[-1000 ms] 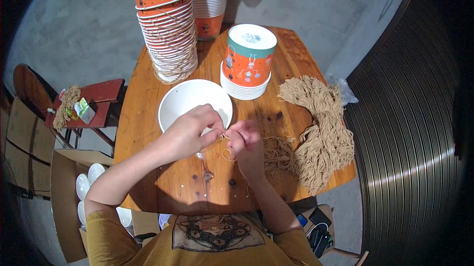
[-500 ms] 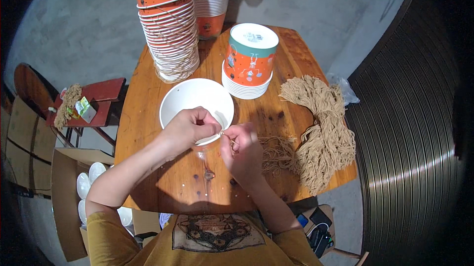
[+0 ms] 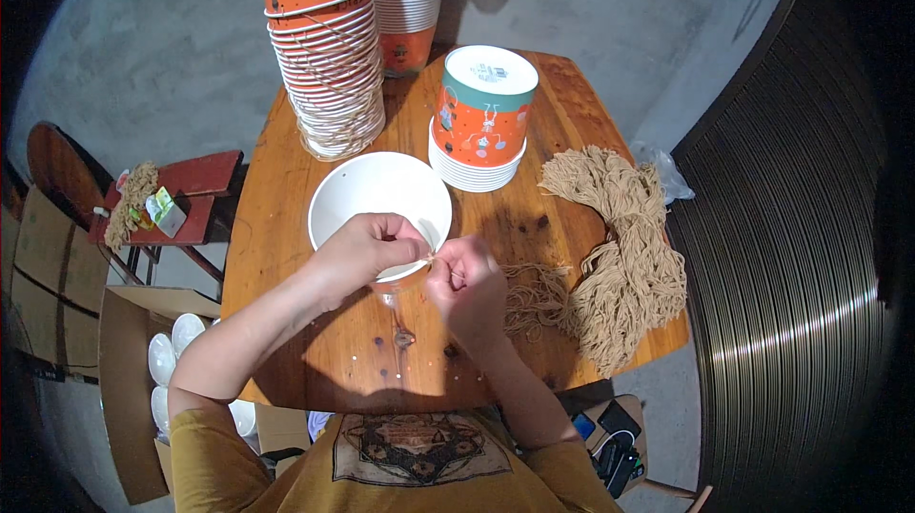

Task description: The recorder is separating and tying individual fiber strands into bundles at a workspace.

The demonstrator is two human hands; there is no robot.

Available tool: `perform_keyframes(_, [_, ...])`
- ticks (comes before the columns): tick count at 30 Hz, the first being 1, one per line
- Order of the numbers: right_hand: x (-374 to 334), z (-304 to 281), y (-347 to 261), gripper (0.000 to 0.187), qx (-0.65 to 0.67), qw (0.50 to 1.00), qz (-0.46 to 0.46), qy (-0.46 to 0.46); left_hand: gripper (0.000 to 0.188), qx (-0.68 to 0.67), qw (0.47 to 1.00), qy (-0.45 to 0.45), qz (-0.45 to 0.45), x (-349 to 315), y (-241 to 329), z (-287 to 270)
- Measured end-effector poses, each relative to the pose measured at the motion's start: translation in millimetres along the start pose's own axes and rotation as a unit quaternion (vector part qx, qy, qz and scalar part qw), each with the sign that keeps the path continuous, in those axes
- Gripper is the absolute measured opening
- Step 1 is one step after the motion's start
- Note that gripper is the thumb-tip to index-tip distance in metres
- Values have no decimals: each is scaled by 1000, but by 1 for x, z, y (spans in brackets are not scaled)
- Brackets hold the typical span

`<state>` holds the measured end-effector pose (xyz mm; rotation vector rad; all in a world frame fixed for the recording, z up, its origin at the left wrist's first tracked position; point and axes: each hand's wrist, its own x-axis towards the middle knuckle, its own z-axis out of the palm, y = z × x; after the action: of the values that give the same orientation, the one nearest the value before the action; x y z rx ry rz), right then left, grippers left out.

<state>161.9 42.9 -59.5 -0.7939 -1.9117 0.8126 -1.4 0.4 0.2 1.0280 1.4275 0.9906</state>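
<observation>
Since the frame a second ago, the fingertips of both hands have drawn closer together, and the loop of cord that hung below them no longer shows, while the tall stack and the loose hank lie as they did. The thin tan cord (image 3: 431,259) is right between the fingertips, at the near right rim of the white-lined bucket (image 3: 367,189), so each grip is already on it and neither has any way to reach. The left hand (image 3: 360,251) has thumb and forefinger together, clamped on the cord, and is the nearer to the bucket, overlapping its near rim in this view; the right hand (image 3: 472,294) has its own thumb and fingers pinched on the cord just to the right. From that pinch the bucket lies away from the person and to the left, standing on the wooden surface (image 3: 272,265) with its open mouth up and its long axis roughly upright. The short bit of cord in sight seems to run crosswise from hand to hand, sloping a little down to the right; where its ends point, and whether it passes through the rim, I cannot tell. The tan hank (image 3: 629,265) lies well to the right, beyond the right hand, its long side running roughly away from the person
</observation>
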Motion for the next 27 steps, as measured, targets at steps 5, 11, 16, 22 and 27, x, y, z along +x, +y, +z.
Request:
perform_keyframes(5, [1, -2, 2, 14, 29, 999, 13, -13, 17, -45, 999, 2, -24, 2, 1, -2])
perform_keyframes(11, [-1, 0, 10, 15, 43, 999, 2, -10, 16, -61, 998, -3, -6, 4, 0, -5])
perform_keyframes(16, [4, -3, -6, 16, 13, 1000, -21, 8, 15, -47, 999, 10, -18, -1, 6, -1])
perform_keyframes(22, [5, 0, 0, 12, -28, 997, -62, 45, 14, 30, 998, 25, 46, -3, 3, 0])
perform_keyframes(27, [4, -2, -2, 10, -47, 994, -78, 55, 20, 364, 835, 91, 402, -8, 7, 4])
